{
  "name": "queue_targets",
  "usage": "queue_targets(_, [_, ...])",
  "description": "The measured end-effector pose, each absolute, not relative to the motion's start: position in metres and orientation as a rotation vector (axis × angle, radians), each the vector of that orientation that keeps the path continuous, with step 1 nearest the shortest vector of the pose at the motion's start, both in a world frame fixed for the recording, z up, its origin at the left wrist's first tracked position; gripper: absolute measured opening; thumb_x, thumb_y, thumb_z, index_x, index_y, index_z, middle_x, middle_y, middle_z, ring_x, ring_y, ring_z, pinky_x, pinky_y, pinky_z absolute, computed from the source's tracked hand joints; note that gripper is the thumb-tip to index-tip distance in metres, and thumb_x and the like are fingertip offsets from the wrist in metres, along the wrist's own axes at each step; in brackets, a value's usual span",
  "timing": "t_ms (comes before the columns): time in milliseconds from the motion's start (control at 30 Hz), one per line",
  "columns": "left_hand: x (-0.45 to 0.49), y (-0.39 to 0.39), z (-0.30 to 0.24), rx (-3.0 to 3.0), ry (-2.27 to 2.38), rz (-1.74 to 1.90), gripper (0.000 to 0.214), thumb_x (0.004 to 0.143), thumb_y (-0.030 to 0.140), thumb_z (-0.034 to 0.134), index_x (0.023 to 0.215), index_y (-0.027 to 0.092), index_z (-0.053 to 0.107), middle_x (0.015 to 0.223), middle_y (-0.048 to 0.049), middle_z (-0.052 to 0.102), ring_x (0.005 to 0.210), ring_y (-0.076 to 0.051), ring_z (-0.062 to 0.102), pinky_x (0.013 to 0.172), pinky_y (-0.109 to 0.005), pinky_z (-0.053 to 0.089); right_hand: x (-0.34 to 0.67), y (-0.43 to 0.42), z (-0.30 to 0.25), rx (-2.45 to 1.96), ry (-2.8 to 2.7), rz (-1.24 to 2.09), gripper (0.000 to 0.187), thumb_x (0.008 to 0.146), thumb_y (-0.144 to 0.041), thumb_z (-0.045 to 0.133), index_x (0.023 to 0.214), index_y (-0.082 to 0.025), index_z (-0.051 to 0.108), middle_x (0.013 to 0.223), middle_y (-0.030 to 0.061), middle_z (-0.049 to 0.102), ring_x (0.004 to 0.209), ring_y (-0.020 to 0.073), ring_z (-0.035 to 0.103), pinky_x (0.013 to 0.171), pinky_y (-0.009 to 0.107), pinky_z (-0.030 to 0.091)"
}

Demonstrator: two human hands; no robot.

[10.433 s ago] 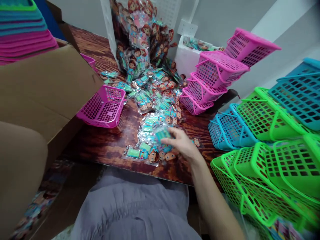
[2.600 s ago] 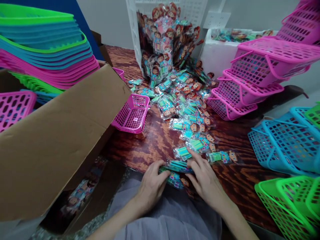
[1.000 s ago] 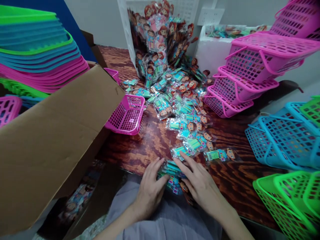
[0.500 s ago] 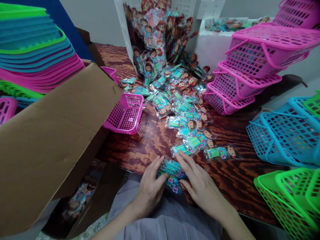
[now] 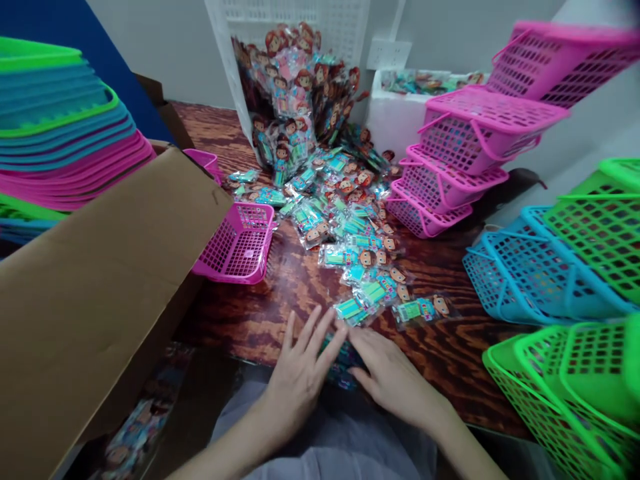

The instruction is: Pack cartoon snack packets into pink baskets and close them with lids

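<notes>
At the table's front edge lies a small bunch of clear plastic packets (image 5: 341, 377), dim and partly covered by my hands. My left hand (image 5: 305, 363) is open over their left side, fingers stretched out and spread. Along their right side my right hand (image 5: 387, 370) is closed, its thumb and bent fingers gripping the packets. Just beyond my fingertips, loose packets (image 5: 370, 293) with green strips and cartoon-figure heads lie in a heap. One single packet (image 5: 423, 309) rests to the right of it.
A tipped white crate (image 5: 225, 73) spills packets at the back. A pink basket (image 5: 237, 250) stands left beside a cardboard box (image 5: 110, 287). Stacked pink baskets (image 5: 445, 177), blue baskets (image 5: 540, 267) and green baskets (image 5: 565, 380) line the right. Nested baskets (image 5: 65, 147) rise far left.
My left hand's fingers have straightened and spread over the packets, covering more of them. My right hand's fingers have drawn in closer along their right side. The camera view has shifted slightly.
</notes>
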State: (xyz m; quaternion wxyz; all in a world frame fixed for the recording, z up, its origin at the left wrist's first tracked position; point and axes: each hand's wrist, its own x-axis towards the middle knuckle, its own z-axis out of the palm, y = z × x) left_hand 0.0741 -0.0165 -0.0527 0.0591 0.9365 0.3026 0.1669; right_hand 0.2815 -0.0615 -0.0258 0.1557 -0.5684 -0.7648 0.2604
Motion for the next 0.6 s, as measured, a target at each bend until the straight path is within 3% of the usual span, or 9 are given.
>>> queue_targets(67, [0.081, -0.006, -0.045, 2.902, 0.774, 0.318, 0.070, 0.084, 0.003, 0.044, 0.151, 0.015, 0.029, 0.128, -0.0135, 0.060, 0.121, -0.028, 0.055, 0.119, -0.064, 0.012, 0.287, -0.054, -0.023, -1.592, -2.156, 0.879, 0.048, 0.086, -0.016, 0.063, 0.134, -0.023, 0.057, 0.130, 0.0077, 0.064, 0.122, 0.0227, 0.059, 0.104, 0.037, 0.048])
queue_targets(133, [0.086, 0.002, -0.042, 2.918, 0.698, 0.191, 0.061, 0.083, 0.003, 0.044, 0.143, 0.013, 0.040, 0.106, -0.0074, 0.065, 0.097, -0.023, 0.061, 0.120, -0.061, 0.010, 0.299, -0.043, -0.025, -1.608, -2.075, 0.927, 0.020, 0.094, -0.025, 0.056, 0.111, -0.024, 0.068, 0.108, 0.0028, 0.072, 0.101, 0.0197, 0.067, 0.089, 0.032, 0.054])
queue_targets(167, [0.087, 0.003, -0.043, 2.921, 0.686, 0.157, 0.055, 0.082, 0.003, 0.044, 0.136, 0.014, 0.047, 0.102, -0.0060, 0.064, 0.093, -0.023, 0.060, 0.121, -0.060, 0.009, 0.307, -0.036, -0.028, -1.669, -2.024, 0.852, 0.020, 0.097, -0.026, 0.051, 0.103, -0.024, 0.070, 0.101, 0.0022, 0.073, 0.094, 0.0191, 0.067, 0.084, 0.031, 0.054])
queue_targets(233, [0.089, 0.004, -0.048, 2.930, 0.673, 0.160, 0.044, 0.082, 0.004, 0.046, 0.124, 0.016, 0.055, 0.103, -0.0065, 0.062, 0.095, -0.024, 0.058, 0.120, -0.060, 0.011, 0.324, -0.021, -0.040, -1.855, -1.949, 0.530, 0.029, 0.098, -0.019, 0.042, 0.107, -0.022, 0.069, 0.104, 0.0060, 0.072, 0.098, 0.0219, 0.065, 0.086, 0.036, 0.052])
queue_targets(333, [0.088, -0.002, -0.059, 2.931, 0.668, 0.221, 0.038, 0.083, 0.009, 0.049, 0.119, 0.014, 0.057, 0.111, -0.0117, 0.062, 0.105, -0.028, 0.056, 0.117, -0.057, 0.022, 0.345, 0.000, -0.060, -2.025, -2.037, 0.109, 0.056, 0.085, 0.002, 0.040, 0.133, -0.019, 0.057, 0.132, 0.0122, 0.062, 0.126, 0.0281, 0.050, 0.099, 0.047, 0.042])
queue_targets(400, [0.085, -0.005, -0.064, 2.926, 0.683, 0.233, 0.043, 0.083, 0.008, 0.048, 0.125, 0.012, 0.055, 0.115, -0.0138, 0.061, 0.106, -0.029, 0.055, 0.110, -0.053, 0.033, 0.352, 0.011, -0.064, -2.054, -2.155, 0.015, 0.065, 0.076, 0.008, 0.041, 0.134, -0.018, 0.055, 0.131, 0.0130, 0.061, 0.126, 0.0280, 0.047, 0.102, 0.047, 0.037])
queue_targets(500, [0.081, -0.005, -0.065, 2.891, 0.705, 0.216, 0.062, 0.080, 0.004, 0.046, 0.141, 0.014, 0.043, 0.121, -0.0127, 0.060, 0.103, -0.027, 0.056, 0.097, -0.043, 0.044, 0.356, 0.017, -0.055, -2.097, -2.238, -0.067, 0.043, 0.079, 0.003, 0.048, 0.113, -0.017, 0.064, 0.109, 0.0121, 0.065, 0.107, 0.0260, 0.053, 0.095, 0.042, 0.036])
queue_targets(600, [0.077, -0.002, -0.063, 2.839, 0.674, 0.229, 0.059, 0.081, 0.005, 0.047, 0.139, 0.017, 0.044, 0.123, -0.0111, 0.060, 0.104, -0.026, 0.056, 0.094, -0.039, 0.046, 0.354, 0.012, -0.038, -2.131, -2.185, -0.192, 0.023, 0.085, -0.007, 0.054, 0.103, -0.017, 0.064, 0.100, 0.0111, 0.063, 0.098, 0.0260, 0.052, 0.084, 0.038, 0.035])
